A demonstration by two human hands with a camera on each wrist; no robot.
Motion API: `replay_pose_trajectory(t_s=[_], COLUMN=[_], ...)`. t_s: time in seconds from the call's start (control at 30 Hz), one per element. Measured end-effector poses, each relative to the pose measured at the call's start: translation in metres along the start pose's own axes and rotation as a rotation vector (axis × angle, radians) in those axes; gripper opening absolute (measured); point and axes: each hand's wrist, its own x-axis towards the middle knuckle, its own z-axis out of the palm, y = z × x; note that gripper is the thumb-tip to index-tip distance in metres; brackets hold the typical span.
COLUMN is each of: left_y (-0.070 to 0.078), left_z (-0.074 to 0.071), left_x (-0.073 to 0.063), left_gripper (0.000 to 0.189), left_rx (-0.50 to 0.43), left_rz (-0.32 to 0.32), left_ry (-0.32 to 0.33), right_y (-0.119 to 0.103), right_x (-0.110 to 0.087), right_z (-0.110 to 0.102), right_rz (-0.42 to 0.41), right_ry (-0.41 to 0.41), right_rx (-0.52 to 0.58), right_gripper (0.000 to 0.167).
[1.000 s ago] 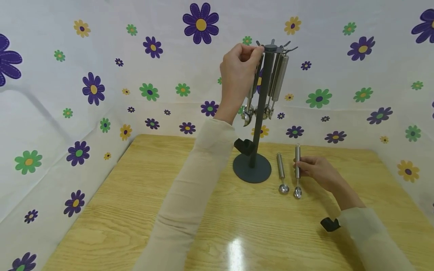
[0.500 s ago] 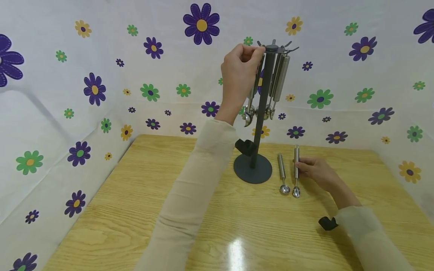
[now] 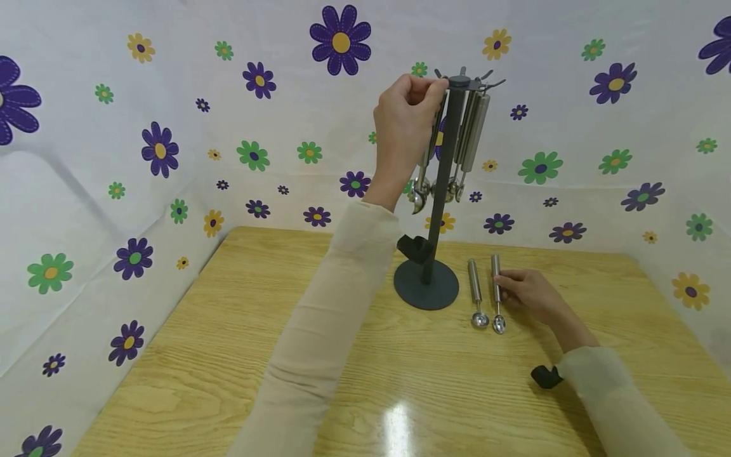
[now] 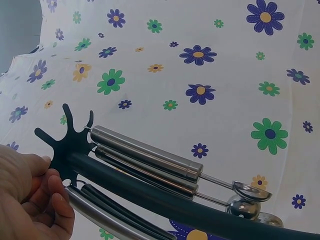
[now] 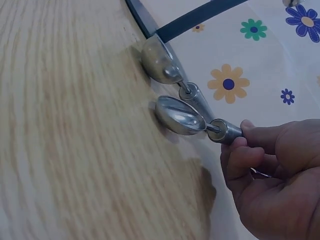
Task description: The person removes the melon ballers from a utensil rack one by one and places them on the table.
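Note:
In the head view my left hand (image 3: 407, 120) is up at the top of a dark utensil stand (image 3: 448, 184). Its thumb and fingers pinch the hooked top plate (image 4: 70, 147), close by a hanging steel handle. Low over the table, my right hand (image 3: 533, 295) pinches the tubular handle of a small steel scoop (image 3: 497, 295) between thumb and fingertips. Its oval bowl (image 5: 180, 116) points toward the near side. Just left of it lies a second scoop (image 3: 476, 292) with a rounder bowl (image 5: 160, 61).
Several steel utensils (image 3: 473, 130) hang from the stand's hooks, bowls down. The stand's round base (image 3: 425, 295) is on the wooden table (image 3: 240, 336), left of the two scoops. A flower-printed cloth (image 3: 274, 114) rises behind and at both sides.
My right hand has shifted slightly left with the oval scoop, whose handle end has come lower and nearer the other scoop. The left hand keeps its place at the stand's top.

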Motion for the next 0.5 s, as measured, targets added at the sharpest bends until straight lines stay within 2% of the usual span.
replay_pose_trajectory(t_s=[0.5], left_y=[0.0000], left_z=[0.0005], left_x=[0.0009], left_gripper=[0.019], left_rx=[-0.008], left_rz=[-0.003], left_ry=[-0.001], right_y=[-0.0045], right_x=[0.0026], right_z=[0.0073], right_rz=[0.008], right_ry=[0.018], right_rx=[-0.082], right_gripper=[0.041])
